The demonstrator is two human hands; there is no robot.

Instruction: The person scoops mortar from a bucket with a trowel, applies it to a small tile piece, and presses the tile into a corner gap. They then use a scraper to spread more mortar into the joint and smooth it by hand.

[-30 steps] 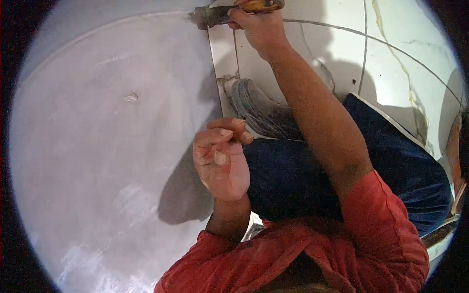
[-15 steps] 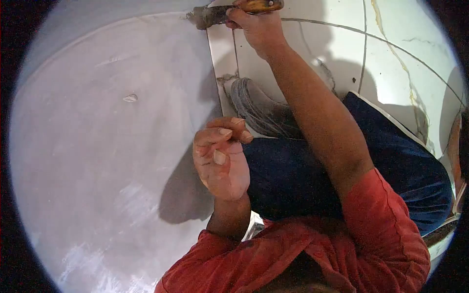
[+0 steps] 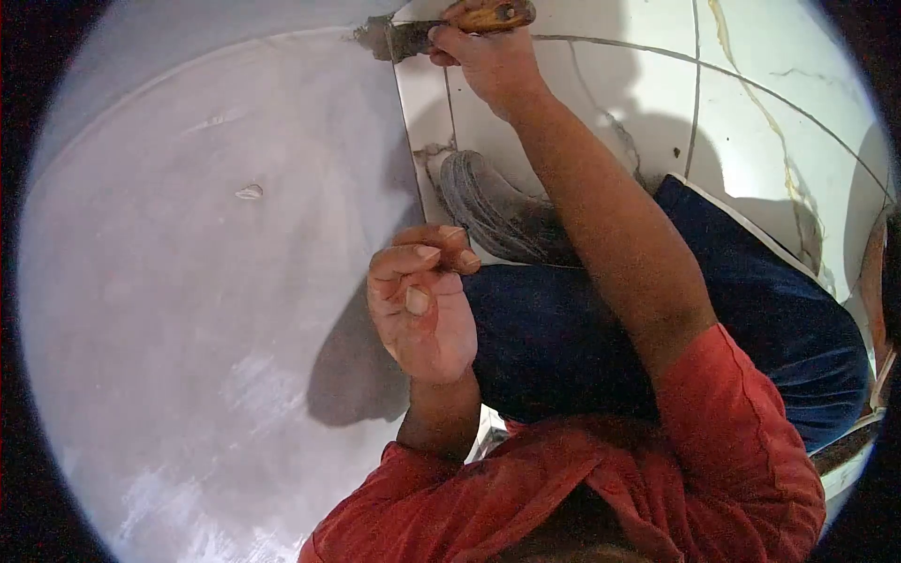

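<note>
At the top of the view, my right hand (image 3: pixel 488 61) is closed round the wooden handle of a putty knife (image 3: pixel 413 39). The knife's dark blade points left, and grey stuff cakes its tip. That tip lies at the edge where the pale grey wall (image 3: pixel 216 281) meets the white tiles. Lower down, my left hand (image 3: pixel 422 310) is raised in front of the wall, palm toward me. Its fingers are loosely curled, the thumb stands apart, and nothing is in it. A small raised flake or mark (image 3: pixel 249 191) shows on the wall.
White floor tiles (image 3: pixel 648 84) with dark joints and veining lie to the right. My grey shoe (image 3: pixel 497 211) and bent leg in dark blue trousers (image 3: pixel 563 328) fill the middle. White smears (image 3: pixel 169 507) mark the wall at lower left.
My right hand and the putty knife have shifted slightly left, and the handle has tilted a little. My left hand keeps nearly the same pose.
</note>
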